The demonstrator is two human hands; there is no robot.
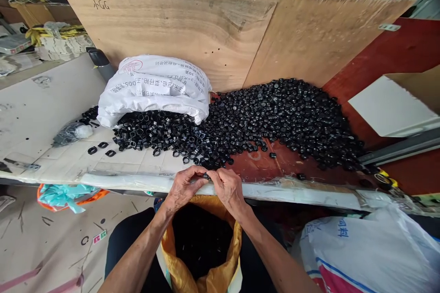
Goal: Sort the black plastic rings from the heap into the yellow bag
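Near the front edge of the workbench, my left hand (187, 187) and my right hand (227, 187) meet, both closed on one small black plastic part (206, 176). Fingers cover most of that part. Just beyond my hands, black rings (165, 130) spill out of a white woven sack (158, 84). To the right lies a large heap of black round caps (282, 114). Below my hands, a yellow sack (220, 279) stands open between my legs, its dark inside filled with black pieces that I cannot make out singly.
A plywood board (192, 32) closes off the back of the bench. On the left lies a clear plastic bag (70, 133) beside a few loose rings. A metal bar (405, 144) and a white box (392, 105) stand at right. A white bag (371, 247) sits below, an orange-rimmed basket (43, 199) at left.
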